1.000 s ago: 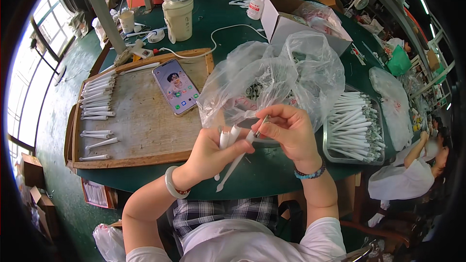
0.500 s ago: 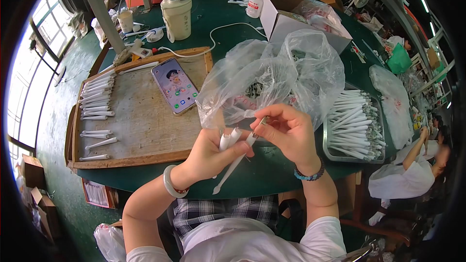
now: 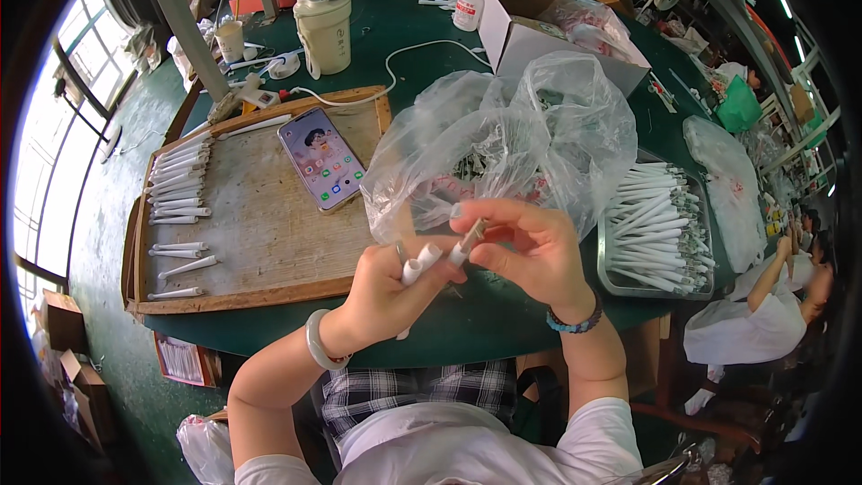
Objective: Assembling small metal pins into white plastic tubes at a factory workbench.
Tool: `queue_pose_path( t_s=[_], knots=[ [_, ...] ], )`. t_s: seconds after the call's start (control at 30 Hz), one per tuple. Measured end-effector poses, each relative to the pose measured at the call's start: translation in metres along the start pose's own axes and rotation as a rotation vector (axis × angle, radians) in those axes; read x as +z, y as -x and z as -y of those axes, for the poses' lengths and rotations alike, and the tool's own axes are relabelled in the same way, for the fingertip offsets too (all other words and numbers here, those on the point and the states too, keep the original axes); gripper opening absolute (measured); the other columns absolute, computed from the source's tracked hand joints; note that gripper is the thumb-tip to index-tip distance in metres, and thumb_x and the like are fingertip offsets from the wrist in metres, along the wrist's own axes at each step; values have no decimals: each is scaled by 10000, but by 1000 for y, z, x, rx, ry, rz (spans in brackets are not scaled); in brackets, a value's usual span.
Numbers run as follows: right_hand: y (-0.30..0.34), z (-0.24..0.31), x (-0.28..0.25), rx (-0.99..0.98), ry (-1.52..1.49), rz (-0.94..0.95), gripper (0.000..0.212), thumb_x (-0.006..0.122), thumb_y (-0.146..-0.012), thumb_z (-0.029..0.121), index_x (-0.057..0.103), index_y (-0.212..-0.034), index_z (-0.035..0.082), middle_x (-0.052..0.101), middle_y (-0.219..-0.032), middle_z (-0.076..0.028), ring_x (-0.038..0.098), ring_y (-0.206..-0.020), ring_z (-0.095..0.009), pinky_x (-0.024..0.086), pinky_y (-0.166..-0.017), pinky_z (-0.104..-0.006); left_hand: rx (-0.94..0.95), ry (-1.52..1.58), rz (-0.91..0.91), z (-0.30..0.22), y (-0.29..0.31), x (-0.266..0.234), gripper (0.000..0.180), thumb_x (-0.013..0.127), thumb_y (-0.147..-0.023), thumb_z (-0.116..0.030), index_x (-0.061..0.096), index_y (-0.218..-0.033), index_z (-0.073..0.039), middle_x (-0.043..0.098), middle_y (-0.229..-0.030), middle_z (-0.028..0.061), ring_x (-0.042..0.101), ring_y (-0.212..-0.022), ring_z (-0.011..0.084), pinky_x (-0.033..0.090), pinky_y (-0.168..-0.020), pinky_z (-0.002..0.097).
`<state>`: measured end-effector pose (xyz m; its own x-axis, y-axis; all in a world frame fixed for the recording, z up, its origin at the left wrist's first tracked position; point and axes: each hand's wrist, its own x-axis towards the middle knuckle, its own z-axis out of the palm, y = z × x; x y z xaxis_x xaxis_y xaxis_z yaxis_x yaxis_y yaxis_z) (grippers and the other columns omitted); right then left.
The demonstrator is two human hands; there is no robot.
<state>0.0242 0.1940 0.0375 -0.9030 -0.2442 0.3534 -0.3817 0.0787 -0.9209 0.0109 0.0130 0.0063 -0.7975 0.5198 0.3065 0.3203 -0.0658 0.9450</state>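
Observation:
My left hand [image 3: 388,292] is closed around white tapered plastic tubes [image 3: 428,257], their open ends pointing up and away from me. One tube in that grip has a small metal clip piece [image 3: 473,235] standing in its end. Around this piece, my right hand [image 3: 532,256] has its thumb and index finger spread apart, very close to the metal; whether a finger touches it is hard to see. Just beyond my hands lies a clear plastic bag [image 3: 575,126] with small metal parts inside. The lower ends of the held tubes are mostly hidden by my left hand.
On the left, a wood-framed tray [image 3: 260,233] holds a row of white tubes and a phone [image 3: 321,160]. To the right, a metal tray [image 3: 613,283] is heaped with clip-fitted tubes. Farther back stand a lidded cup [image 3: 325,36], a glue bottle [image 3: 468,7] and a white box [image 3: 512,45].
My right thumb and index finger have spread apart around the metal piece, which now shows more fully. The held tubes have tilted, and the long lower tube end has swung mostly out of sight.

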Motion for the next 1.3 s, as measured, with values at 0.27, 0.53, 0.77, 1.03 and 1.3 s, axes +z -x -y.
queue_pose_path(
  t_s=[0.27, 0.53, 0.77, 1.03, 1.3],
  knots=[
    [-1, -4, -1, 241, -406, 31, 205, 567, -800, 25, 517, -991, -30, 586, -868, -89, 589, -766, -152, 482, -655, -250, 7, 320, 57, -6, -3, -2, 522, 410, -883, -103, 136, -1322, -36, 600, -745, 87, 489, -574, 49, 348, -481, 145],
    [0, 0, 6, 294, -432, 41, 85, 570, -799, 14, 525, -854, -34, 577, -732, -67, 589, -617, -122, 452, -555, -200, 23, 212, 160, -5, -5, -3, 464, 383, -882, -83, 213, -1309, -21, 604, -719, 66, 434, -533, 19, 335, -494, 145],
    [1, 4, -1, 354, -347, 88, 70, 578, -783, -6, 525, -817, -36, 566, -721, -72, 591, -620, -160, 476, -588, -244, 88, 177, 179, 1, -5, -2, 458, 390, -881, -77, 224, -1301, 1, 616, -738, 79, 481, -575, 39, 357, -527, 154],
    [2, 9, 1, 353, -328, 93, 77, 585, -764, -28, 521, -806, -21, 552, -722, -52, 582, -620, -144, 463, -581, -232, 137, 218, 222, 2, -3, -4, 461, 388, -854, 30, 285, -1297, -51, 581, -861, 79, 582, -801, 134, 442, -725, 244],
    [1, -6, 5, 171, -613, 52, 211, 587, -738, -59, 425, -829, 39, 519, -813, -53, 565, -598, -132, 452, -552, -224, -2, 352, 241, 0, -2, -5, 486, 400, -887, -160, 201, -1313, -38, 611, -760, 90, 521, -584, 65, 378, -512, 165]
  ],
)
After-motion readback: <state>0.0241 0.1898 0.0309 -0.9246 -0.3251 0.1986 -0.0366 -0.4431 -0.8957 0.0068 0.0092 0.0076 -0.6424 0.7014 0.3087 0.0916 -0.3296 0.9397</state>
